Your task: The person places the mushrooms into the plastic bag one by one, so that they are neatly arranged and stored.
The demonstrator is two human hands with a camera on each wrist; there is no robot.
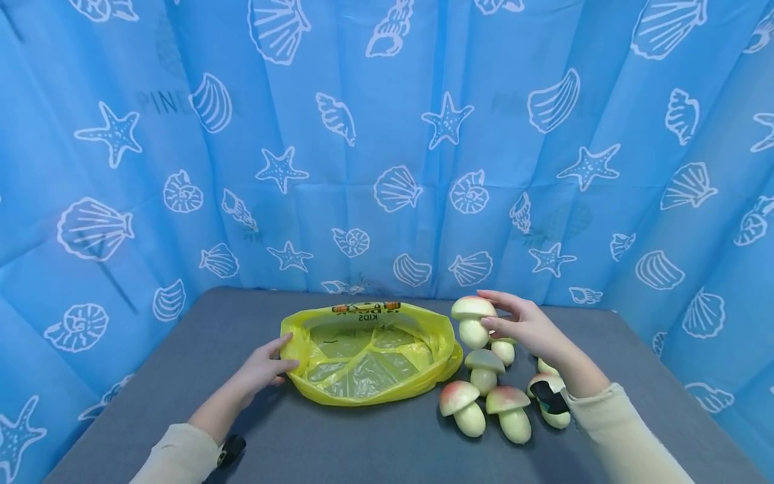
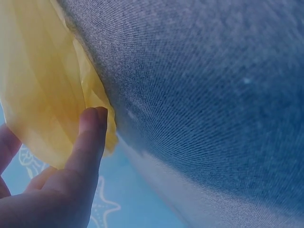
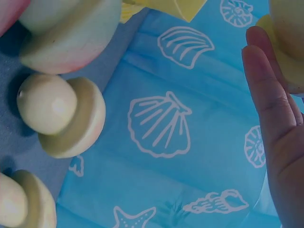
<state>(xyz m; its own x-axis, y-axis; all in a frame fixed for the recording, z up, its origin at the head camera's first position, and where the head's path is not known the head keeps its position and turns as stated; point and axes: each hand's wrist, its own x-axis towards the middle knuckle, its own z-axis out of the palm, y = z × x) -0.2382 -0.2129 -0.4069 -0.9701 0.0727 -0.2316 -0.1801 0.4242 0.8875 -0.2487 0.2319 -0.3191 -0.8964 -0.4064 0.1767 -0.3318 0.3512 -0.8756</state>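
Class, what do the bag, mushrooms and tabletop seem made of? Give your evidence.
Bag: likely thin plastic film, glossy; creases and bright glints show. Mushrooms: perhaps foam or plastic, smooth satin; soft highlights. Tabletop: apparently matt fabric; fine ribbed weave.

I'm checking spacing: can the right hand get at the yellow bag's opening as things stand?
Probably yes. The right hand holds a mushroom right beside the yellow bag, whose mouth gapes upward, and nothing visible stands between them.
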